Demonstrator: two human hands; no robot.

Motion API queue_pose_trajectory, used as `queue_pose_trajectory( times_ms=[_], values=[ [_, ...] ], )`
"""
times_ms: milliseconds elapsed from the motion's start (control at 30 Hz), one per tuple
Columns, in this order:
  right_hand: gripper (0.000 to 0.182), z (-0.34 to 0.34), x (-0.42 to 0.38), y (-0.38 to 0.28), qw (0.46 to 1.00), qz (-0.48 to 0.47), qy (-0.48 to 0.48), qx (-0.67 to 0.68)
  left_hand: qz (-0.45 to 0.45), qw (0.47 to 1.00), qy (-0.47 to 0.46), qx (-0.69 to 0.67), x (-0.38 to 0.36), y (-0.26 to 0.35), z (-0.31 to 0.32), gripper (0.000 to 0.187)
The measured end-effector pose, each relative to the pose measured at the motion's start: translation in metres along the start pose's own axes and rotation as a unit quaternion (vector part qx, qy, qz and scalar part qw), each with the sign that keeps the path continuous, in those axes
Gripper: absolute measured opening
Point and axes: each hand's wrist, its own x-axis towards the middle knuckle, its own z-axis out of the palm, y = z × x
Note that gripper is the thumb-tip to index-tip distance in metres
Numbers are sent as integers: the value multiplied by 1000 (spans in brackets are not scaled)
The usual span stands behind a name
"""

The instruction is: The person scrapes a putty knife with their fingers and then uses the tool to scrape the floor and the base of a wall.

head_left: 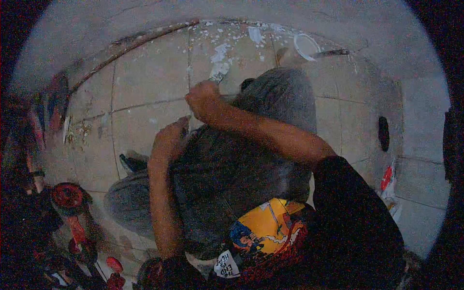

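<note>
My right hand (205, 102) is closed in a fist over the tiled floor (145, 89). From its far side juts a white-smeared flat blade, seemingly a putty knife (219, 72), with the handle hidden in the fist. My left hand (170, 139) is nearer to me and to the left, its fingers bent together and their tips pointing toward the right hand. What it pinches, if anything, I cannot make out. White flakes (220, 50) and crumbs litter the floor beyond the blade. My legs (217, 164) in grey trousers are folded beneath both arms.
A round white lid or dish (307, 47) rests near the far wall (270, 12). Brown skirting (135, 43) runs along the wall's left part. To the right are a dark oval object (384, 133) and a red item (386, 178). Red-and-black wheeled gear (70, 195) stands lower left.
</note>
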Motion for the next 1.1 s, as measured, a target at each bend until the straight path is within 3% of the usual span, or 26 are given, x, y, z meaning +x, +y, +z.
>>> queue_pose_trajectory(
  times_ms=[67,100,167,300,367,400,467,500,533,567,600,700,767,800,867,900,967,1000,1067,1100],
  values=[
    [10,12,11,-6,976,5,-204,-76,-23,999,-30,1,1,3,-4,39],
    [10,-3,5,-10,976,3,-203,-77,-40,998,-46,11,2,7,-9,40],
    [14,-27,-17,-16,997,-11,-64,50,-60,996,-59,19,4,6,-9,41],
    [14,-24,-6,-7,998,-13,-46,39,-66,995,-60,42,3,10,-7,42],
    [13,-24,-3,-4,998,-35,53,-23,-69,995,-47,49,2,20,-15,42],
    [13,-23,-4,-5,998,-36,54,-25,-78,995,-61,20,2,28,-25,42],
    [12,-20,-7,-11,992,-13,-125,-16,-89,993,-77,-7,1,23,-25,43],
    [12,-21,-8,-10,992,-14,-125,-16,-61,997,-55,6,2,13,-17,43],
    [13,-22,-11,-7,998,-42,-43,-7,-34,999,-34,18,2,4,-8,43],
    [14,-25,-13,-7,997,-69,39,5,-36,999,-35,18,3,5,-6,43],
    [14,-27,-10,-8,997,-66,39,8,-65,995,-72,34,6,6,-5,43],
    [15,-26,10,-5,1000,-22,10,-20,-87,991,-93,42,5,11,-11,43],
    [14,-21,15,-5,974,6,-222,-44,-84,993,-77,26,0,16,-17,43],
    [14,-20,9,-4,974,5,-222,-45,-67,996,-63,16,-2,20,-23,43],
    [11,-19,-9,-1,998,-32,45,37,-49,998,-48,3,-1,20,-21,43],
    [11,-30,-1,-3,998,-31,43,36,-57,997,-52,18,1,17,-15,43],
    [9,-51,28,-9,971,42,-234,-6,-59,996,-57,37,4,18,-14,44],
    [9,-38,23,-7,971,43,-233,-6,-77,993,-79,43,5,22,-18,45],
    [7,-22,6,-8,998,-35,42,-25,-98,989,-98,48,4,19,-18,45],
    [7,-24,2,-6,998,-36,42,-26,-87,992,-84,45,3,12,-13,46]
  ],
)
